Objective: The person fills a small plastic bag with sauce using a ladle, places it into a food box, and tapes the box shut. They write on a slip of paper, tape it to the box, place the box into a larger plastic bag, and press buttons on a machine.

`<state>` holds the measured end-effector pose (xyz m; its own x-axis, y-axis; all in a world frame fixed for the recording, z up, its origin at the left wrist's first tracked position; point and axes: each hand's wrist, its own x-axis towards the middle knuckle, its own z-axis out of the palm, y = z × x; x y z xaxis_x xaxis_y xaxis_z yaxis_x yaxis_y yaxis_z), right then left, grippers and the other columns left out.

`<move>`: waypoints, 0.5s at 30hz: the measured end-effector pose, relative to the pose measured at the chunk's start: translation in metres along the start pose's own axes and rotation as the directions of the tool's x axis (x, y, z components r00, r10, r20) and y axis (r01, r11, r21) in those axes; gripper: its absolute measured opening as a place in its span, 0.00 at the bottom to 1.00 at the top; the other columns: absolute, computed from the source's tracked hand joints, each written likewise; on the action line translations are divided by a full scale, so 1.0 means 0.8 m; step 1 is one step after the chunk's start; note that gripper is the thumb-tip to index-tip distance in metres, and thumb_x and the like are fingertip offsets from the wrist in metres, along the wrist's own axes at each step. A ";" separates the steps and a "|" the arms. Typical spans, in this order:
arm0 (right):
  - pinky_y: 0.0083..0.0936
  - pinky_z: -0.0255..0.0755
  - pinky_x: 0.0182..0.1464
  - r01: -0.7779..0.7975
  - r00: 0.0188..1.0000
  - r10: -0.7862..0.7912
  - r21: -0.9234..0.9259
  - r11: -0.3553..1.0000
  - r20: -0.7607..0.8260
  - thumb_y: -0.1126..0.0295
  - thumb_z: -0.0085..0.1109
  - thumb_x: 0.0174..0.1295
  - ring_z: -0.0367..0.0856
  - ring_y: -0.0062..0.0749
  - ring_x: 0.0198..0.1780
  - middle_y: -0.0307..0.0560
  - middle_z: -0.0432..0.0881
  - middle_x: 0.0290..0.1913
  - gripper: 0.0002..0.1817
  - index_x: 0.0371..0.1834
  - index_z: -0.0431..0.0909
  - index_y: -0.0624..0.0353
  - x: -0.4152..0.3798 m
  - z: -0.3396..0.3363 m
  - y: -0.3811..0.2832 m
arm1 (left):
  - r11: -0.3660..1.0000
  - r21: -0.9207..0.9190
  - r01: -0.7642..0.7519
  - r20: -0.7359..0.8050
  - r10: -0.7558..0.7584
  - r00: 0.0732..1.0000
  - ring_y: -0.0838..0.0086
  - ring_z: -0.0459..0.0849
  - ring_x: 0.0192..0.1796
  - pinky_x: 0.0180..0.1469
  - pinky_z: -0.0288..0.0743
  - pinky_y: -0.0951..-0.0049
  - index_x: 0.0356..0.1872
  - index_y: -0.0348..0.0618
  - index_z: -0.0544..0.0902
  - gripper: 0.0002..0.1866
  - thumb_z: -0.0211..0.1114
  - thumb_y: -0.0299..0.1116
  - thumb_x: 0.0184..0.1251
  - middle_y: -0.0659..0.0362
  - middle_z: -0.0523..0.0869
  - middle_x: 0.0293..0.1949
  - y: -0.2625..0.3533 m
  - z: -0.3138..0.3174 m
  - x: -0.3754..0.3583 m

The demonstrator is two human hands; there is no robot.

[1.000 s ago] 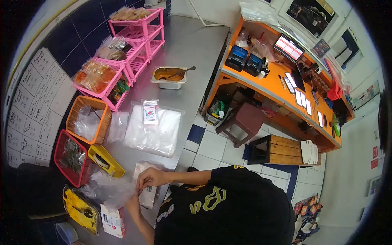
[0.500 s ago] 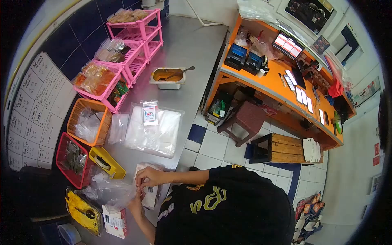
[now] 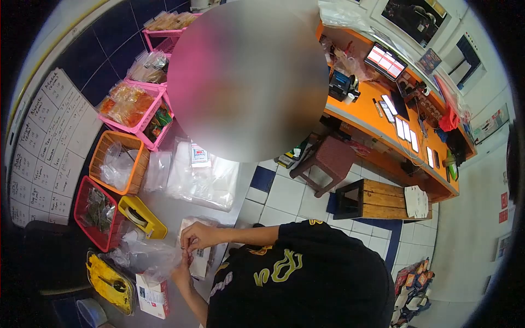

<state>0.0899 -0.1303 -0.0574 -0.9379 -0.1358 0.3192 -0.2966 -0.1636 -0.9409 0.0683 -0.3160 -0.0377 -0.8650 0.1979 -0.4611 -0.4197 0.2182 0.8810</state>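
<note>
My right hand is closed in a pinch at the mouth end of a clear plastic bag. Just below it, my left hand also has its fingers closed on the bag's edge, close to my right fingertips. The bag spreads left over the steel counter, looking crumpled and see-through; its contents cannot be made out. Under and beside my hands lies a white printed pack. A white and red box stands below the bag, near a tray of yellow food with a dark spoon in it.
A yellow tape dispenser, a red basket and an orange basket line the counter's left side. Beyond are a stack of clear bags and pink racks. A round blur covers the upper middle. A stool stands right.
A large round blur now covers the upper middle, hiding the metal container and part of the pink racks. My hands and the bag stay almost in place.
</note>
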 end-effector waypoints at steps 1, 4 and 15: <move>0.20 0.77 0.41 0.006 1.000 -0.006 -0.022 1.000 0.002 0.83 0.65 0.47 0.80 0.27 0.39 0.46 0.79 0.37 0.06 0.28 0.79 0.67 0.000 -0.001 -0.003 | 1.000 -0.013 0.016 0.004 -0.016 1.000 0.71 0.83 0.36 0.39 0.82 0.75 0.44 0.25 0.78 0.20 0.68 0.34 0.60 0.50 0.82 0.37 -0.005 -0.002 0.004; 0.21 0.77 0.42 -0.038 0.998 0.039 0.016 0.999 -0.041 0.83 0.65 0.47 0.80 0.28 0.40 0.46 0.79 0.37 0.06 0.28 0.78 0.67 0.000 0.000 -0.001 | 0.999 -0.025 0.021 0.000 -0.021 1.000 0.71 0.83 0.36 0.39 0.82 0.75 0.45 0.26 0.77 0.20 0.68 0.34 0.60 0.50 0.82 0.38 -0.011 -0.004 0.008; 0.22 0.77 0.43 -0.067 0.997 0.064 0.060 0.996 0.047 0.85 0.63 0.49 0.80 0.27 0.40 0.47 0.79 0.38 0.05 0.28 0.78 0.68 -0.002 0.000 0.001 | 0.999 -0.040 0.034 0.028 -0.033 0.999 0.69 0.83 0.43 0.44 0.81 0.73 0.50 0.26 0.75 0.23 0.69 0.34 0.59 0.49 0.80 0.47 -0.019 -0.010 0.013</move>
<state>0.0910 -0.1303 -0.0583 -0.9454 -0.1919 0.2635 -0.2221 -0.2125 -0.9516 0.0638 -0.3253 -0.0552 -0.8426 0.2174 -0.4928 -0.4598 0.1861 0.8683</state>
